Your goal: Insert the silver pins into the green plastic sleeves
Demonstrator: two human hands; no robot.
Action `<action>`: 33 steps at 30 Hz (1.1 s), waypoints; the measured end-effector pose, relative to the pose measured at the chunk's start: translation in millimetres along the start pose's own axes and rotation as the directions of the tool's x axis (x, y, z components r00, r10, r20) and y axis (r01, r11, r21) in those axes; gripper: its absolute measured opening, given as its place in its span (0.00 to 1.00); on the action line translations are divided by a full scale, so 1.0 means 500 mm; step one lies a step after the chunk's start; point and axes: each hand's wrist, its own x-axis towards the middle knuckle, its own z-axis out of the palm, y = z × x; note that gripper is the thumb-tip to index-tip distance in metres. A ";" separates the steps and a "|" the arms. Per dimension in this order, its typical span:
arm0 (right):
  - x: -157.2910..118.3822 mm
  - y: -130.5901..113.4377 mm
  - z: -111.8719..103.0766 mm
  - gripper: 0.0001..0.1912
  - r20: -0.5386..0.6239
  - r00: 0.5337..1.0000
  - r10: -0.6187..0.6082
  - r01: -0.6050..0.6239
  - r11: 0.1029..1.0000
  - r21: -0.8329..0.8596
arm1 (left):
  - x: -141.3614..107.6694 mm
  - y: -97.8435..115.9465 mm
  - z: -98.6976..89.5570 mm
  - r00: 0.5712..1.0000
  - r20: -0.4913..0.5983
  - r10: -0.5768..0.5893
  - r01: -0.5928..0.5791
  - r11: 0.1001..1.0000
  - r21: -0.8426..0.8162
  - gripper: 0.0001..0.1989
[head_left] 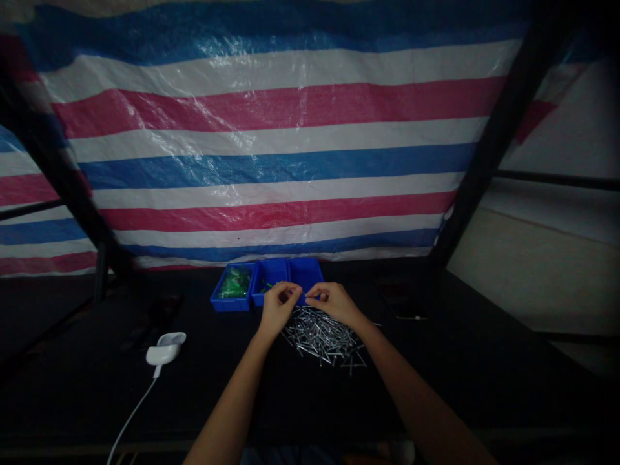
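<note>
My left hand (281, 307) and my right hand (335, 302) meet closely over the front of the blue bins, with thumbs and fingertips pinched. Something small and thin shows between the fingertips, too small to name. Below and between my wrists lies a loose heap of silvery nail-like metal pins (323, 336) on the black table. Behind my hands stand a middle blue bin (272, 266) with a few green pieces in it and a right blue bin (306, 268). A left blue bin (231, 305) holds a clear bag of green pieces (235, 283).
An open white case (163, 352) with a white cable lies on the black table (203, 387) at the left. A dark flat device (404, 303) lies at the right. Behind hangs a striped plastic sheet (281, 168) between dark slanted posts.
</note>
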 end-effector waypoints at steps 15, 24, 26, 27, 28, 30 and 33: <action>-0.005 -0.021 0.023 0.17 0.229 0.961 0.156 -0.239 0.884 0.402 | 0.010 -0.016 0.003 0.989 0.022 -0.149 0.151 0.967 -0.203 0.15; 0.000 -0.006 0.023 0.15 0.159 0.969 0.191 -0.239 0.893 0.382 | 0.006 -0.005 0.002 0.989 0.060 -0.133 0.144 0.960 -0.241 0.14; 0.003 0.000 0.023 0.15 0.118 0.974 0.196 -0.227 0.894 0.387 | 0.004 -0.001 0.003 0.989 0.092 -0.117 0.137 0.958 -0.254 0.13; 0.004 0.001 0.023 0.15 0.095 0.976 0.197 -0.218 0.894 0.392 | 0.003 0.002 0.004 0.989 0.106 -0.107 0.131 0.957 -0.258 0.13; 0.005 0.002 0.022 0.16 0.071 0.978 0.195 -0.207 0.895 0.395 | 0.002 0.004 0.005 0.988 0.115 -0.099 0.126 0.958 -0.258 0.13; 0.006 0.001 0.020 0.16 0.029 0.983 0.183 -0.180 0.902 0.393 | 0.000 0.010 0.006 0.989 0.119 -0.091 0.119 0.961 -0.251 0.13; 0.004 -0.003 0.017 0.16 -0.017 0.990 0.143 -0.127 0.923 0.363 | -0.001 0.015 0.007 0.989 0.112 -0.097 0.121 0.965 -0.231 0.13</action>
